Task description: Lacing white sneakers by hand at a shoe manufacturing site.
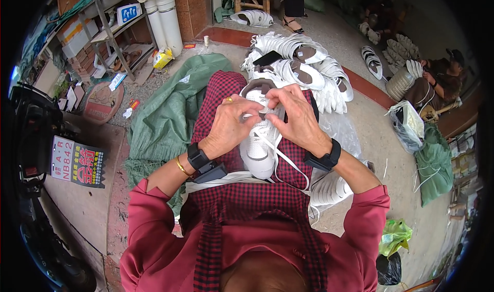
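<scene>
A white sneaker (257, 158) lies on my lap, over a red-and-black checked apron (247, 203), its toe pointing toward me. My left hand (230, 123) pinches at its upper lacing, thumb and forefinger closed on a bit of white shoelace (282, 157). From the other side my right hand (298, 118) is closed in a pinch on the lace too, fingertips almost meeting the left ones. The lace's loose ends trail down the sneaker's right side onto the apron. A bundle of white laces (234, 178) lies across my lap below the toe. My fingers partly hide the lace between them.
Stacked white shoe uppers (296, 52) with a black phone (267, 59) on them stand beyond my knees. More uppers (329, 191) lie at my right. A green woven sack (164, 109) spreads at left. Two people sit farther off; one (437, 83) handles uppers.
</scene>
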`<action>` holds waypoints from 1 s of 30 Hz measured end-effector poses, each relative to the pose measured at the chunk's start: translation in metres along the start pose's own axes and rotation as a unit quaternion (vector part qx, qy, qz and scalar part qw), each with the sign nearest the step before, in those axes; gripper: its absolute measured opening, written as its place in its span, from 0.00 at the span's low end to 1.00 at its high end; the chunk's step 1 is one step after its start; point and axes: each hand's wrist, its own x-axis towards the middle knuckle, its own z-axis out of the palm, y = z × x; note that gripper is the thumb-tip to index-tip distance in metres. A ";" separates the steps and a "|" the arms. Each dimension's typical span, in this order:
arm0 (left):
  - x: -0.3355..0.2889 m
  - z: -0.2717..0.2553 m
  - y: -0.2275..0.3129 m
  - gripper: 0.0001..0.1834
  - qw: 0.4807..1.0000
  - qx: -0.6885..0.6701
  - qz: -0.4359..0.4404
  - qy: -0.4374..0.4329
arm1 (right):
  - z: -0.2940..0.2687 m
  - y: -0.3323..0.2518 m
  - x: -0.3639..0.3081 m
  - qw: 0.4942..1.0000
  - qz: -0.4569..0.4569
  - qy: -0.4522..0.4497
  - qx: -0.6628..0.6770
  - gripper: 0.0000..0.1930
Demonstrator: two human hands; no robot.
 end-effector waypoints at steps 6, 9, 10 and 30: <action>0.001 0.001 0.003 0.13 1.000 -0.021 -0.013 -0.013 | 0.003 -0.007 0.008 0.990 -0.033 -0.078 -0.116 0.26; -0.002 0.003 0.001 0.12 0.999 -0.037 0.002 -0.010 | 0.007 -0.009 0.011 0.977 -0.053 -0.101 -0.178 0.21; -0.002 0.002 0.001 0.11 0.999 -0.033 0.010 -0.009 | 0.007 -0.010 0.013 0.973 -0.072 -0.112 -0.186 0.18; 0.004 -0.006 -0.009 0.07 0.997 -0.002 0.066 0.046 | -0.066 0.030 -0.028 0.983 0.147 -0.089 -0.058 0.07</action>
